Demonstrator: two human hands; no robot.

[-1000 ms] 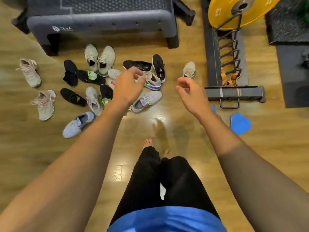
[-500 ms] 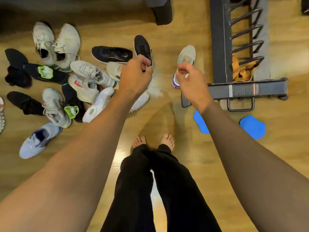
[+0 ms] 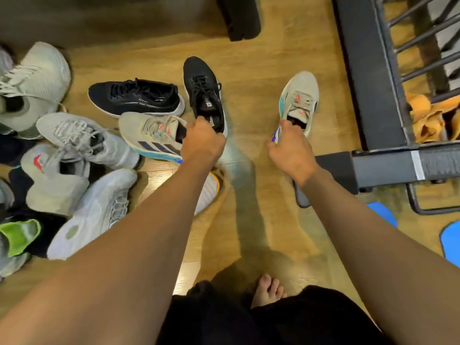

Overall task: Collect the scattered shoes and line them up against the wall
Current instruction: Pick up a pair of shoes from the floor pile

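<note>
Down since 1 second ago from empty mid-air to floor level: left hand (image 3: 202, 143) curled round the heel of the black sneaker (image 3: 202, 88), just right of the beige Adidas trainer (image 3: 149, 135), right hand (image 3: 290, 150) pinching the heel of the lone beige-and-teal trainer (image 3: 300, 100), apart to the right, near the dark rack base (image 3: 361, 95). Means 2 shoes gripped, neither clearly lifted off the wood floor (image 3: 249, 58). No wall in view, so lining up not yet begun.
</note>
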